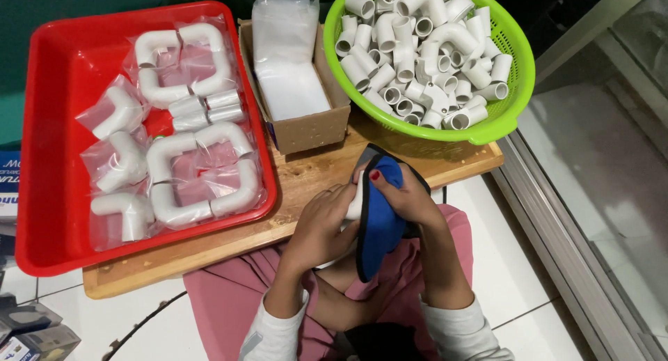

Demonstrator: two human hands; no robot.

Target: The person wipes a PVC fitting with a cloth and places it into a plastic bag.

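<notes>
Left hand (321, 225): I am curling my fingers around a white pipe piece (355, 202), mostly hidden between my palms, so I cannot tell its exact shape. Right hand (407, 194): I am pressing a blue cloth (381, 222) with a dark edge against that piece, thumb on top and fingers wrapped over the fabric; the cloth's lower end is hanging down over my pink lap. Both hands are meeting just off the near edge of the wooden counter (306, 176).

Items lying on the counter:
- Red tray (49, 194), on my left, holding clear bags of white pipe fittings (198, 169); some bags are carrying single elbows, others square loops made of joined elbows.
- Cardboard box (306, 128), in the middle, just beside the tray, carrying a stack of clear plastic bags (285, 55) standing up out of it.
- Green basket (511, 89), on my right, touching the box's side, heaped with loose white fittings (417, 48), elbows and short straight sleeves.

A white tiled floor (529, 263) is showing beneath me.
</notes>
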